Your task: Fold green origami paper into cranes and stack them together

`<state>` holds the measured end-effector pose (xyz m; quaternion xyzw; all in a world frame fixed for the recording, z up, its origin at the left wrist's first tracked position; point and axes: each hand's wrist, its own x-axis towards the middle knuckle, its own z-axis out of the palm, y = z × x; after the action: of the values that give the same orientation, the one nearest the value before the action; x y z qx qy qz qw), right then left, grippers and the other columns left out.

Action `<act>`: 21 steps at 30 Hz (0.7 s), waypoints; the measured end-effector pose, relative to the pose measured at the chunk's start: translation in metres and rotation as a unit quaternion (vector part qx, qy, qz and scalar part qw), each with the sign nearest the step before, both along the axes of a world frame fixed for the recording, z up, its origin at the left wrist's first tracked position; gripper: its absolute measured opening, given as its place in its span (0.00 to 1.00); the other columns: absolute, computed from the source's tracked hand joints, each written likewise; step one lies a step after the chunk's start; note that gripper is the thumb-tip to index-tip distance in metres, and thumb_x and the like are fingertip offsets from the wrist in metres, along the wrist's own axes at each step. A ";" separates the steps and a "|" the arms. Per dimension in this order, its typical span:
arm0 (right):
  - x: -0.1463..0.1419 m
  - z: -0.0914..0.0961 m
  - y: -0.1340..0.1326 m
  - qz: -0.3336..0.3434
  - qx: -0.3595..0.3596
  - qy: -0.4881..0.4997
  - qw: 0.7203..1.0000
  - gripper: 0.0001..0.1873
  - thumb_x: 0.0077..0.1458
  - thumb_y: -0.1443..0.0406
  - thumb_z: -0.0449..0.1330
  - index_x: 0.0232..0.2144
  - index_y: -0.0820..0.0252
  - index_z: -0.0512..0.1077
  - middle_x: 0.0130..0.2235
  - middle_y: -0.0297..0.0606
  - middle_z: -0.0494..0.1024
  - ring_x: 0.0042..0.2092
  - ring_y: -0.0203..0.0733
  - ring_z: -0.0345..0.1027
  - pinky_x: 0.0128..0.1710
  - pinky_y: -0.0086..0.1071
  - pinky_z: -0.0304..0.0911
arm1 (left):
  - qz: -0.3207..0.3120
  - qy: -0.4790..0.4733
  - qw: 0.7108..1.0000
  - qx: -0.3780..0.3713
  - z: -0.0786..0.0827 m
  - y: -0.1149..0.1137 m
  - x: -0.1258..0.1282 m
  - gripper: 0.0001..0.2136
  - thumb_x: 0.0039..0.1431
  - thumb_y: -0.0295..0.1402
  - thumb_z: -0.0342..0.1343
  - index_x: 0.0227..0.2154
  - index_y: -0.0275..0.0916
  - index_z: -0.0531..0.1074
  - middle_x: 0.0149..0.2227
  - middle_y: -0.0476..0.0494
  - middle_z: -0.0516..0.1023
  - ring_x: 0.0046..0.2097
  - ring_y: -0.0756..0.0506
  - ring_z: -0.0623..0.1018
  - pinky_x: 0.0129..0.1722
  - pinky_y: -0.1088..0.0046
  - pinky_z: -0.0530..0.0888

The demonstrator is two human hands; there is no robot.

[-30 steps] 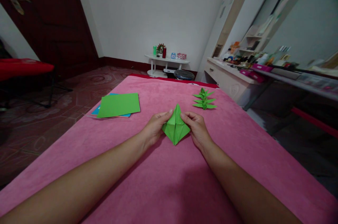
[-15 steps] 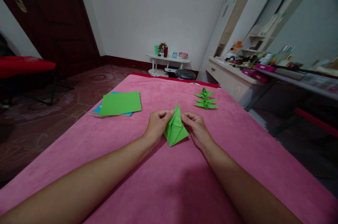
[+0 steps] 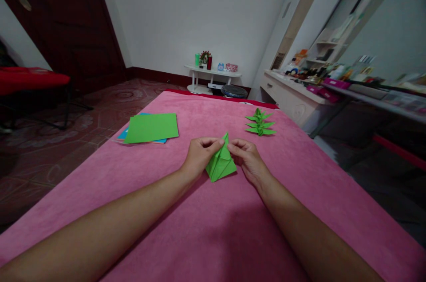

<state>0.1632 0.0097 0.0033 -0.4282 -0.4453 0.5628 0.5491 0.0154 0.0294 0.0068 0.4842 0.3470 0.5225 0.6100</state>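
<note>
Pinching green folded paper (image 3: 221,166) | left hand (image 3: 200,154) and right hand (image 3: 248,157) at opposite edges | forearms (image 3: 140,211) angled inward

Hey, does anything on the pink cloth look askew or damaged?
Only the green sheet: it lies askew over the blue paper, which peeks out at the left and near edge. I see no spill or tear; the creases in the folded paper look like ordinary folding.

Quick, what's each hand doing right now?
Left hand: closed, pinching the folded green paper.
Right hand: partly curled at the paper's right edge; whether it grips can't be told.
</note>
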 end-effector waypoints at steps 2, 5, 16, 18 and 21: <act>0.000 0.000 0.000 -0.009 0.001 0.001 1.000 0.12 0.40 0.59 0.69 0.25 0.60 0.74 0.21 0.30 0.72 0.20 0.30 0.62 0.22 0.26 0.58 | -0.013 -0.018 0.999 -0.023 0.001 -0.002 0.000 0.12 0.42 0.37 0.67 0.28 0.34 0.79 0.27 0.44 0.79 0.27 0.49 0.74 0.30 0.74 0.69; 0.001 -0.002 0.001 -0.010 0.001 0.009 1.000 0.12 0.39 0.59 0.70 0.24 0.60 0.74 0.21 0.30 0.72 0.21 0.31 0.62 0.22 0.26 0.58 | -0.037 -0.044 0.996 -0.070 0.004 -0.004 0.001 0.13 0.39 0.36 0.68 0.28 0.34 0.79 0.27 0.43 0.80 0.27 0.48 0.75 0.30 0.73 0.70; -0.004 0.002 -0.001 -0.035 0.012 -0.042 0.998 0.15 0.40 0.57 0.68 0.24 0.60 0.70 0.18 0.28 0.69 0.18 0.29 0.59 0.18 0.24 0.53 | -0.030 -0.025 0.997 -0.072 0.003 -0.003 0.000 0.11 0.39 0.36 0.68 0.24 0.34 0.78 0.24 0.44 0.79 0.24 0.49 0.74 0.27 0.74 0.69; -0.005 0.004 -0.001 -0.041 0.023 -0.050 0.998 0.16 0.40 0.56 0.68 0.27 0.59 0.70 0.19 0.27 0.69 0.18 0.30 0.59 0.18 0.24 0.54 | -0.042 -0.017 0.997 -0.070 0.002 -0.003 -0.001 0.11 0.39 0.37 0.68 0.24 0.33 0.78 0.24 0.44 0.79 0.24 0.49 0.74 0.26 0.74 0.69; -0.004 0.007 0.000 -0.044 0.053 -0.074 0.995 0.16 0.39 0.58 0.69 0.28 0.59 0.70 0.21 0.26 0.69 0.18 0.29 0.58 0.17 0.24 0.53 | -0.059 -0.005 0.996 -0.062 0.001 -0.003 -0.001 0.11 0.39 0.37 0.68 0.24 0.34 0.79 0.24 0.44 0.80 0.23 0.50 0.73 0.26 0.75 0.68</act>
<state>0.1588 0.0096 0.0101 -0.4580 -0.4945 0.4804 0.5612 0.0141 0.0261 0.0080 0.4626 0.3467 0.4653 0.6703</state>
